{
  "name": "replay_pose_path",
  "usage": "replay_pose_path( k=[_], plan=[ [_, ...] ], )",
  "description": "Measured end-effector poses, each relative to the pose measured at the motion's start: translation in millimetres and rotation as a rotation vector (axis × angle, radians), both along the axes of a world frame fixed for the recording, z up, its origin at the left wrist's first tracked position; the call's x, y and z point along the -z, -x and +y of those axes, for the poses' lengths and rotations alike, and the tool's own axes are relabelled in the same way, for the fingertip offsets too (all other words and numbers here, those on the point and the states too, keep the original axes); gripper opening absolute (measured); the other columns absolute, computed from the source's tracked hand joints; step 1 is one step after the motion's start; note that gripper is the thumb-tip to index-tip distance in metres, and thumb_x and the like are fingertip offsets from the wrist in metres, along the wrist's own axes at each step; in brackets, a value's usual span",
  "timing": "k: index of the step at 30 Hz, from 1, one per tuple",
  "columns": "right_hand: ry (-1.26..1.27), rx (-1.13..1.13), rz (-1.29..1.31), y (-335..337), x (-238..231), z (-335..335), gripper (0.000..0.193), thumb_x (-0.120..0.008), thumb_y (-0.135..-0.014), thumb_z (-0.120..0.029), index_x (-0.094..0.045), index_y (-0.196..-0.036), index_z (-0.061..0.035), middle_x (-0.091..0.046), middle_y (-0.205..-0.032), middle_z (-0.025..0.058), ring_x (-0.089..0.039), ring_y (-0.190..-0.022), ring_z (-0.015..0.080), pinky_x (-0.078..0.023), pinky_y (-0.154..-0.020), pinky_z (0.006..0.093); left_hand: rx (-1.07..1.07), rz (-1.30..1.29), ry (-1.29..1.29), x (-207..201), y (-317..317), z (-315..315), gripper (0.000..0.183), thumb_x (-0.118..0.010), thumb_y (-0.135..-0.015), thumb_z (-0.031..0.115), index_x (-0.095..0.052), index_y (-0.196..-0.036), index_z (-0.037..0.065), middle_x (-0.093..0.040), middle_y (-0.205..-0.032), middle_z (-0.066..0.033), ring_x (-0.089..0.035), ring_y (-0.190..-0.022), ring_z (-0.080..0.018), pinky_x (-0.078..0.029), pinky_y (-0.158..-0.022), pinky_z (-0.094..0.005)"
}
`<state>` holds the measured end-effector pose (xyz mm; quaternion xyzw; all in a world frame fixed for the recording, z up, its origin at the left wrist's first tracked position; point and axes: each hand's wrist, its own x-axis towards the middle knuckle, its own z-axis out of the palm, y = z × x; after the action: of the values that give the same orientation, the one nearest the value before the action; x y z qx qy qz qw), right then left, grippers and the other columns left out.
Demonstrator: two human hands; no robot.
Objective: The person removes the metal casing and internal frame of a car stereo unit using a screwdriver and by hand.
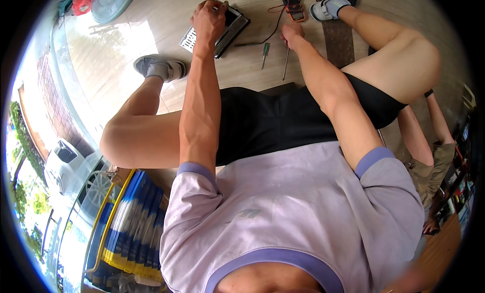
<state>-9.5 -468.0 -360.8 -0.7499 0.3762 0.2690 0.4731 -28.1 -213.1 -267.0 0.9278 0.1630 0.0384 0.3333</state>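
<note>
My left hand [208,21] is bent over a flat metal box [232,29] with a dark open inside and a pale perforated side, gripping it near its far end. The box lies tilted on the tiled floor between my feet. To its right, the fingers of my right hand [292,34] are closed around the end of a screwdriver [286,65]; its thin shaft points back toward me and its handle is hidden in the hand. A green-handled screwdriver [265,49] lies between the hands. Just beyond my right hand sits an orange multimeter [294,11] with red and black leads.
A black test lead [255,43] trails across the floor beside the box. A yellow-framed rack of blue and white packets [131,217] stands by my left side, near glass. Another person's legs and arm [429,146] show at the right. A bluish round basin [112,5] is at far left.
</note>
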Motion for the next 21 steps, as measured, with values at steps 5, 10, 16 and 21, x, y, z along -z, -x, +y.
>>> replay_pose_path(
  k=[5, 10, 16, 21],
  plan=[
    [-0.155, 0.003, -0.030, -11, -17, 11, 0.017, -0.065, -0.091, -0.018, -0.069, -0.091, -0.0012, -0.067, -0.073, 0.0051, -0.053, -0.050, 0.0129, -0.039, -0.041, 0.0306, 0.062, -0.038, 0.091, -2, 0, 7, 0.043, -0.067, -0.090, 0.052, -0.079, -0.100, 0.012, -0.067, -0.126, -0.0195, -0.060, -0.117, -0.0415, -0.037, -0.105, -0.0530],
    [-0.380, -0.465, -0.444, -41, -90, 55, 0.027, -0.069, -0.094, -0.021, -0.072, -0.112, -0.0013, -0.069, -0.087, 0.0021, -0.056, -0.062, 0.0074, -0.043, -0.049, 0.0259, 0.028, -0.072, 0.141, -2, 6, 12, 0.051, -0.065, -0.089, 0.059, -0.081, -0.097, 0.011, -0.067, -0.129, -0.0206, -0.058, -0.123, -0.0414, -0.036, -0.107, -0.0521],
    [-0.339, -0.838, -0.679, -38, -108, 82, 0.033, -0.070, -0.095, -0.021, -0.069, -0.125, -0.0069, -0.068, -0.087, -0.0013, -0.058, -0.071, 0.0064, -0.048, -0.063, 0.0246, 0.065, 0.066, 0.314, -15, -2, 14, 0.054, -0.067, -0.089, 0.056, -0.078, -0.101, 0.005, -0.065, -0.132, -0.0236, -0.060, -0.124, -0.0393, -0.046, -0.104, -0.0419],
    [-0.375, -0.744, -0.603, -25, -105, 92, 0.031, -0.069, -0.092, -0.021, -0.071, -0.121, -0.0071, -0.070, -0.086, 0.0012, -0.061, -0.069, 0.0093, -0.052, -0.066, 0.0274, 0.144, 0.020, 0.170, -18, 6, 8, 0.047, -0.065, -0.092, 0.052, -0.079, -0.102, 0.008, -0.066, -0.130, -0.0237, -0.061, -0.123, -0.0382, -0.047, -0.101, -0.0420]
  ],
)
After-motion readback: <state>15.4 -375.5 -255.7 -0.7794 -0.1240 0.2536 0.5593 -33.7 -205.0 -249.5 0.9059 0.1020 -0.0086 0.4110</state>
